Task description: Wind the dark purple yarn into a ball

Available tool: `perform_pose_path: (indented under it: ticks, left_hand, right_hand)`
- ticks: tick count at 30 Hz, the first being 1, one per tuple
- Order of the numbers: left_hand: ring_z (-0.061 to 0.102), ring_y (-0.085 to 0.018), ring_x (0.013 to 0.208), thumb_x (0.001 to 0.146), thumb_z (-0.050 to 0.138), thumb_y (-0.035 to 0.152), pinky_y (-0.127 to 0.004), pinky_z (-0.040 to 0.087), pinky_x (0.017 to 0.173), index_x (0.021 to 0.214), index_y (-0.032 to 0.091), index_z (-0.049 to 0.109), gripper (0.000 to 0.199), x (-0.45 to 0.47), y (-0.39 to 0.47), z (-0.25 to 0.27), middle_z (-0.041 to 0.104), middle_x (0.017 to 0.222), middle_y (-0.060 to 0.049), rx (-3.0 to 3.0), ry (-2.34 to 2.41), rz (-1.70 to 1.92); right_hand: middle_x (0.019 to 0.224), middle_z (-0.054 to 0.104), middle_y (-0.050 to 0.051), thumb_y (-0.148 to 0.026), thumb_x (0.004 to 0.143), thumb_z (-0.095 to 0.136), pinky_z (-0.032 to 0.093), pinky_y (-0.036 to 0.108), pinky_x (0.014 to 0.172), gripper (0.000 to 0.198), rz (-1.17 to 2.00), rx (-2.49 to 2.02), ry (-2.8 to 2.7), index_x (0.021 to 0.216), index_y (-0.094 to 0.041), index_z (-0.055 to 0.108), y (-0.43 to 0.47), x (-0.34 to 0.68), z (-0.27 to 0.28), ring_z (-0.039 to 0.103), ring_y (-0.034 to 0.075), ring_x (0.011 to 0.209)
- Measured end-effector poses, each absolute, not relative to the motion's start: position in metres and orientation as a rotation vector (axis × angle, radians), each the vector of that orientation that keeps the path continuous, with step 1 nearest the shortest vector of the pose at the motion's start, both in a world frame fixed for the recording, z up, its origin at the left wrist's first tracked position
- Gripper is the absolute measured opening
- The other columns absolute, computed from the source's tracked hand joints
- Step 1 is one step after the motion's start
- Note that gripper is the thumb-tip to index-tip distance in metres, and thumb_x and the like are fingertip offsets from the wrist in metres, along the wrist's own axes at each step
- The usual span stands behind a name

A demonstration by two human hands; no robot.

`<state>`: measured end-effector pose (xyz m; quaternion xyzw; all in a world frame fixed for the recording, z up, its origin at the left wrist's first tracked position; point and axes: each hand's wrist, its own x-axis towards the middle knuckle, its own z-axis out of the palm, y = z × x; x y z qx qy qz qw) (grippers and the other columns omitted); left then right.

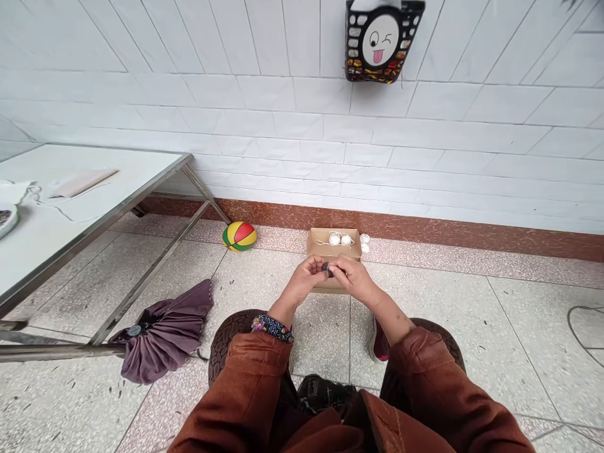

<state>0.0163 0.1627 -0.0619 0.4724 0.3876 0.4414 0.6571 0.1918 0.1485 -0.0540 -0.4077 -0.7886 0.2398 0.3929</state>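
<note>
My left hand (306, 277) and my right hand (353, 278) meet in front of me, fingers closed on a small dark purplish object (327, 269). Most of it is covered by my fingers, so its kind is unclear. A cardboard box (312, 241) stands on the floor beyond my hands, its near side partly hidden by them. Inside it lie two white balls of yarn (340, 239) with loose strands. More small white balls (365, 243) sit on the floor against the box's right side.
A white-topped metal table (141, 165) stands at left, carrying a flat pinkish item (83, 182). Near its legs are a colourful ball (240, 236) and a pleated purple cloth item (165, 333). On the tiled wall hangs a black basket (384, 72). A cable (573, 327) lies at right.
</note>
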Motion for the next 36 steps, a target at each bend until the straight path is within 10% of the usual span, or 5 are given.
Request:
perform_pose_path:
  ticks: [36]
  left_hand:
    - [0.057,-0.013,0.082,0.070,0.084,0.031,-0.027,0.045,0.074,0.095,0.019,0.063,0.035,0.023,0.042,-0.013,0.063,0.090,-0.001,1.045,0.783,1.031]
  right_hand:
    - [0.088,0.067,0.006,-0.031,0.100,0.054,0.051,0.034,0.078,0.020,0.486,-1.120,-1.859,0.092,-0.023,0.071,0.054,0.203,-0.008,0.064,0.022,0.084]
